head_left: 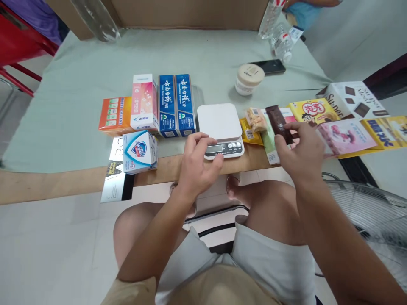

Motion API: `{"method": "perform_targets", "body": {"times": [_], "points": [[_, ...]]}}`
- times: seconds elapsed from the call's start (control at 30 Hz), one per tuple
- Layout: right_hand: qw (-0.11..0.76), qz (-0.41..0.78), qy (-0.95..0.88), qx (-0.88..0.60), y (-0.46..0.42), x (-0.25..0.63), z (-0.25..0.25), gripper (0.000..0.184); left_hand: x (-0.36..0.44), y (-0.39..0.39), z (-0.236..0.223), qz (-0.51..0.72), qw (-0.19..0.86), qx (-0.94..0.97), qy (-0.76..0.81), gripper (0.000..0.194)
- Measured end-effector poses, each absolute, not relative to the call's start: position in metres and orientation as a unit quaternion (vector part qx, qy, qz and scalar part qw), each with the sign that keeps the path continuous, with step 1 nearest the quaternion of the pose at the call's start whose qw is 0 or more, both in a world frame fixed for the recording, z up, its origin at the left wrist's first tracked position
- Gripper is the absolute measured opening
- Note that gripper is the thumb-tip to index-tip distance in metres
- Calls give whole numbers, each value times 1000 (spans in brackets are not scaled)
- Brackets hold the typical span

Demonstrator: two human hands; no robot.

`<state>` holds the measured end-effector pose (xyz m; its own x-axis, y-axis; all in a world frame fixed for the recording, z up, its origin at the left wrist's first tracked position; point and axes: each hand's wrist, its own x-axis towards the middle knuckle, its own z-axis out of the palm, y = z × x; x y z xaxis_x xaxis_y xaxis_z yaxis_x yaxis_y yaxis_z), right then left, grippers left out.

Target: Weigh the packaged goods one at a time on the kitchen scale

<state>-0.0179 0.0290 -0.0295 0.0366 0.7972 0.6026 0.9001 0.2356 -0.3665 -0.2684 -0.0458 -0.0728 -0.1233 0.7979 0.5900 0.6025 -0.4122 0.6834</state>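
Digital scale (219, 120): white body, square platform, grey display and round buttons on the near panel; sits flat at the near edge of the table (70, 127). Wrapped bar (276, 118): dark brown, slim, pale print; slants far end leftward, right of and apart from the scale.

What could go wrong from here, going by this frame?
The black-and-white box juts past the table's front edge, so a bump might knock it off. The left hand is at the scale; pressing could disturb a reading. The right hand, fingers on the dark brown bar, might nudge the peach-coloured packet close by.
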Motion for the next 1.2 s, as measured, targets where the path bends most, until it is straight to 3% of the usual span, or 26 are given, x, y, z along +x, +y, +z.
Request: {"method": "perform_targets", "body": {"times": [0.27, 0.6, 0.77, 0.9, 1.07, 1.2], "points": [[362, -17, -759, -541, -16, -36, -34, 19, -264, -42, -76, 536, 108, 650, 528, 27], [256, -4, -735, -628, -62, -38, -68, 12, -251, -40, -79, 500, 153, 681, 512, 26], [300, -19, -723, -622, -46, -38, -84, 12, -251, -38, -80, 498, 142, 679, 520, 25], [284, -19, -733, -618, -40, -43, -92, 20, -250, -38, -81, 497, 144, 679, 521, 26], [198, -24, -773, -602, -43, -49, -88, 43, -249, -37, -81, 491, 153, 680, 522, 26], [192, -38, -769, -609, -37, -46, -92, 50, -249, -36, -80, 492, 156, 677, 524, 25]]}}
